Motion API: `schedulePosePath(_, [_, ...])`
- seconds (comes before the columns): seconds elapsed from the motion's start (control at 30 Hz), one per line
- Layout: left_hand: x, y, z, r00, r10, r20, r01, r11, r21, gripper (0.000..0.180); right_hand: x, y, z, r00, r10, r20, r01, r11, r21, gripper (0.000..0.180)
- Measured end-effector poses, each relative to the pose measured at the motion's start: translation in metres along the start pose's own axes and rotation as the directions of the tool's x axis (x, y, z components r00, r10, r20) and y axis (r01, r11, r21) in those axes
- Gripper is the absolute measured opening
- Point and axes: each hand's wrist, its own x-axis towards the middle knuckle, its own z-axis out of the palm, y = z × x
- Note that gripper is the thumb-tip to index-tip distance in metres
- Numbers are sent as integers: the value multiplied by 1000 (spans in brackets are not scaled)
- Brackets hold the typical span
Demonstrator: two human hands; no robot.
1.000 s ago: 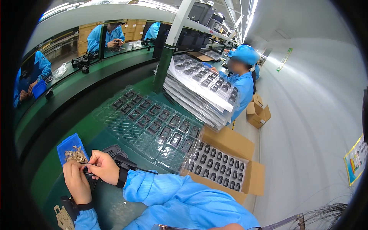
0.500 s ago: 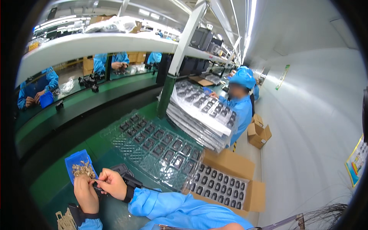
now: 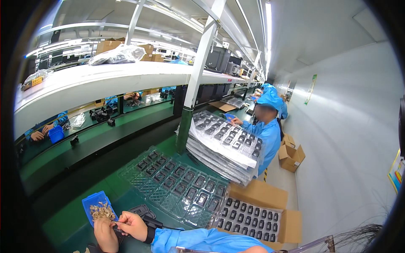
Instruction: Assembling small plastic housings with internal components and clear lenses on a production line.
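Observation:
My left hand (image 3: 105, 234) and my right hand (image 3: 133, 225) meet at the near edge of a blue bin (image 3: 87, 206). Small tan, curled pieces (image 3: 102, 210) lie heaped in that bin. The fingers of both hands are closed in a pinch, tip to tip. What they hold between them is too small and too covered to make out. Just beyond my right wrist, dark moulded plastic parts (image 3: 141, 210) rest on the green bench.
A clear blister tray (image 3: 168, 200) with rows of black parts lies ahead. To its right are a stack of filled trays (image 3: 219, 152) and an open carton (image 3: 291, 225) of black parts. A post (image 3: 192, 92) rises behind the tray; a co-worker (image 3: 268, 126) works beyond the stack.
The view has tipped upward, so bench, trays and hands appear lower and further right. My hands stay together by the blue bin, still pinched.

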Motion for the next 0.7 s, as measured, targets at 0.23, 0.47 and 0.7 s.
schedulePosePath(0.23, [3,-2,-4,998,63,16,-64,993,99,12,0,-20,10,999,-28,-40,26,999,-39,14])
schedulePosePath(0.47, [24,51,-21,981,184,-62,-179,980,83,12,-29,-61,45,961,-264,-87,263,965,-24,14])
schedulePosePath(0.7, [28,111,-36,932,363,20,-362,932,-30,12,-109,-112,58,900,-405,-160,406,913,-23,16])
